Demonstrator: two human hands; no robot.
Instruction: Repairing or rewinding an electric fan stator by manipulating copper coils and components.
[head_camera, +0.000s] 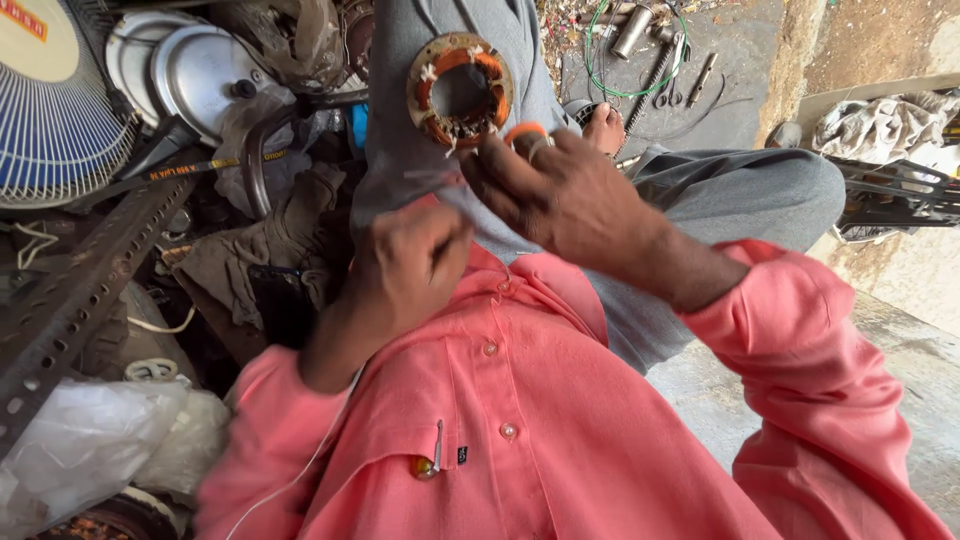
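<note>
Cluttered ground surrounds me: a white fan guard (50, 110) at my upper left, round metal covers (195, 75) beside it, a perforated steel angle bar (80, 290) running down the left edge, and crumpled plastic bags (95, 440) below that. Ahead, on the grey floor (740, 60), lie a loop of green wire (640, 60) and a few metal tools (665, 70), with a bundle of pale cloth (880, 125) off to the right.

I sit with my grey trousers (760, 195) drawn up and my pink shirt (520, 420) filling the lower view. On my raised knee rests a motor stator (460, 90), a rusty ring wound with orange copper coil and tied with white thread; neither of my hands touches it.

My left hand (410, 265) is curled into a fist just below the stator, pinching thin whitish strands (435, 178) that stretch across toward the other hand. My right hand (555, 190) sits just beside it, fingers bent, a ring on one finger, and an orange piece (524, 131) at the fingertips; I cannot tell what that piece is. Both hands are close together but not touching.
</note>
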